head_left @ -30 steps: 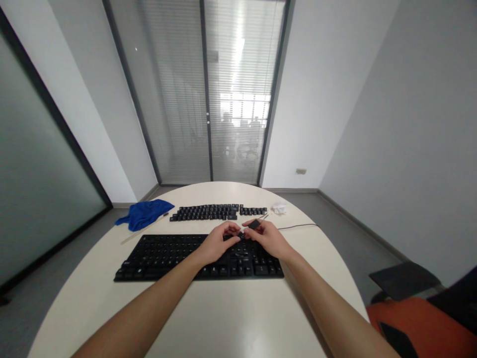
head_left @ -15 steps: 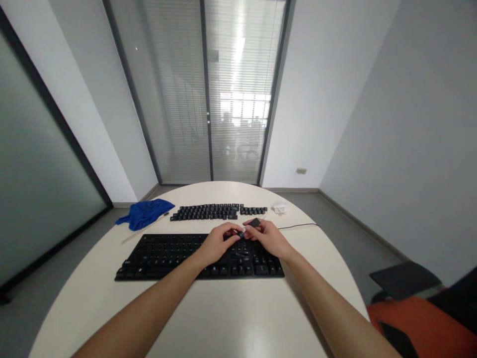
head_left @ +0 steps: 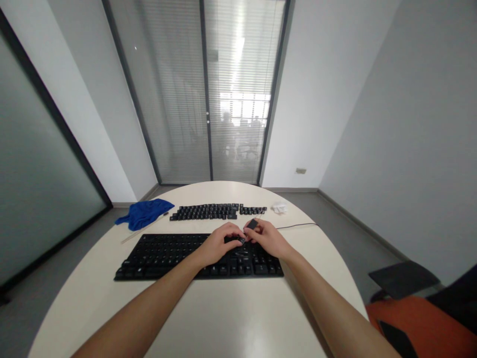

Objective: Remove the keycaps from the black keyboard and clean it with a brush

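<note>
A black keyboard (head_left: 160, 253) lies on the table below both hands, many of its key positions without caps. Over its right half, my left hand (head_left: 223, 242) pinches a small black keycap (head_left: 241, 240) between thumb and fingers. Close beside it, my right hand (head_left: 265, 237) is closed on a small dark rectangular tool (head_left: 252, 224); thin wire-like strands show just above it. The fingertips of the two hands nearly meet, and part of what lies between them is hidden.
Behind the keyboard, loose black keycaps (head_left: 204, 212) stand in rows, with a smaller group (head_left: 253, 211) to their right. A blue cloth (head_left: 145, 214) and a thin stick-handled brush (head_left: 145, 228) lie left. Crumpled white tissue (head_left: 279, 208) and a black cable (head_left: 298, 226) lie right.
My left fingers have moved slightly down and right with the keycap, nearer the keyboard. The dark tool in my right hand has tilted more upright.
</note>
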Available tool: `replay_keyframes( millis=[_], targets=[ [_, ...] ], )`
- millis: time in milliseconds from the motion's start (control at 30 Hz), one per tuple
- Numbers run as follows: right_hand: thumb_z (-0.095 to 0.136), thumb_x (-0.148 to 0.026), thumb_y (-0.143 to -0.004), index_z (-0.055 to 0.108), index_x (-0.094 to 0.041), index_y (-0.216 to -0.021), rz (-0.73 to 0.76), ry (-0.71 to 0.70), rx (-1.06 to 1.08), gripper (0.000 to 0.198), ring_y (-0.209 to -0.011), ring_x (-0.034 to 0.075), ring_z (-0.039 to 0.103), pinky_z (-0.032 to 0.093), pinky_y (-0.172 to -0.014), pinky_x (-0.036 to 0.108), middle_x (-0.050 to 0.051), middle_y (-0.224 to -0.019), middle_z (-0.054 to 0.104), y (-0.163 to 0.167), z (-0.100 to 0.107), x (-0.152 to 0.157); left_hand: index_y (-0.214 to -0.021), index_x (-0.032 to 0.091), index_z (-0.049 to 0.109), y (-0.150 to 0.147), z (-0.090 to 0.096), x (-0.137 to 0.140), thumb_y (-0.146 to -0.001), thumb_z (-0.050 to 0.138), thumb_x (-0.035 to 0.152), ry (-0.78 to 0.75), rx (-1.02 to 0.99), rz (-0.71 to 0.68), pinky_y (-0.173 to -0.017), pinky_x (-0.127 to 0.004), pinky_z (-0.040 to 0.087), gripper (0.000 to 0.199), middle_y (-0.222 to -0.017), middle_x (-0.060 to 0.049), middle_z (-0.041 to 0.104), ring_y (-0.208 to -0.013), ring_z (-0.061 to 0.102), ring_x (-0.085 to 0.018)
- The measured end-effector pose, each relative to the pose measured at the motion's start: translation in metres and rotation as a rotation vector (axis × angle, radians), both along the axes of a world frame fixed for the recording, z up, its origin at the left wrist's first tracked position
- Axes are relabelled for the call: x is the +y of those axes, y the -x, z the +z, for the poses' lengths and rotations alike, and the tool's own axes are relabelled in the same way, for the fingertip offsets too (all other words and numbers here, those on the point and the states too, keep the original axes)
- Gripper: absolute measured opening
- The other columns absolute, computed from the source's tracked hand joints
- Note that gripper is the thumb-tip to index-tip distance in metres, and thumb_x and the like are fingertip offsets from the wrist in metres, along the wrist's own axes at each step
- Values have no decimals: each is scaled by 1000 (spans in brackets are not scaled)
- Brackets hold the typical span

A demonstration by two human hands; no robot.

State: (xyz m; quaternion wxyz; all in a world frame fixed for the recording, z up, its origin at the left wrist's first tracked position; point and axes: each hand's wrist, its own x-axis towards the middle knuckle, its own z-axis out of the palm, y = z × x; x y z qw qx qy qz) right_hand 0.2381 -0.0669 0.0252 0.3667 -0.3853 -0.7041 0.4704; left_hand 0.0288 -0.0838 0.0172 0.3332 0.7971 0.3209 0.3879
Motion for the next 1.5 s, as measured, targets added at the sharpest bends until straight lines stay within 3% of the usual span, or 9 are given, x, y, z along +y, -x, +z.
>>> replay_keyframes(
  millis=[333, 600, 733, 900, 1100, 1300, 1500],
  targets=[
    [64, -56, -83, 57, -17, -89, 56, 103, 19, 39, -72, 15, 67, 55, -69, 28, 3, -78, 70, -1, 2, -2, -96, 19, 70, 0, -3, 2, -82, 70, 26, 177, -106, -86, -88, -32, 48, 16, -111, -6, 62, -99, 60, -19],
    [65, -48, -85, 63, -17, -99, -56, -65, 5, 34, -67, 15, 64, 52, -59, 25, 1, -71, 66, -3, -1, 4, -96, 16, 68, -2, -9, 9, -76, 73, 25, 240, -234, 189, -70, -26, 48, 22, -81, -1, 65, -74, 59, -14],
    [64, -48, -85, 67, -16, -96, -49, -94, -48, 34, -57, 14, 59, 51, -52, 24, -1, -63, 61, 0, 1, -1, -94, 15, 65, -2, -11, 11, -72, 77, 27, 264, -269, 188, -68, -25, 47, 27, -79, 0, 63, -73, 59, -13],
    [65, -48, -84, 70, -17, -107, -21, -91, -118, 38, -56, 14, 59, 51, -52, 25, 0, -62, 63, 2, 2, -5, -90, 15, 62, -2, -14, 12, -70, 78, 26, 270, -297, 164, -68, -25, 46, 28, -80, 0, 62, -73, 57, -13],
    [65, -47, -85, 71, -18, -106, -42, -123, -165, 36, -56, 15, 60, 50, -52, 24, 0, -63, 64, 3, 2, -6, -94, 16, 60, -3, -17, 14, -70, 78, 24, 268, -277, 151, -75, -29, 48, 31, -84, -1, 61, -79, 59, -15],
    [60, -49, -87, 72, -17, -107, -181, -190, -216, 39, -57, 16, 59, 47, -54, 25, 1, -63, 64, -5, 6, 0, -107, 19, 59, -1, -16, 7, -75, 74, 23, 109, -75, 215, -99, -39, 43, 36, -109, -7, 65, -106, 59, -22],
    [59, -43, -86, 75, -16, -102, -384, -355, -474, 35, -64, 20, 63, 44, -61, 28, 4, -70, 70, -12, 14, 19, -116, 20, 58, 1, -12, -5, -81, 70, 28, -125, 238, 160, -100, -42, 43, 37, -116, -9, 63, -111, 56, -27]
  ],
)
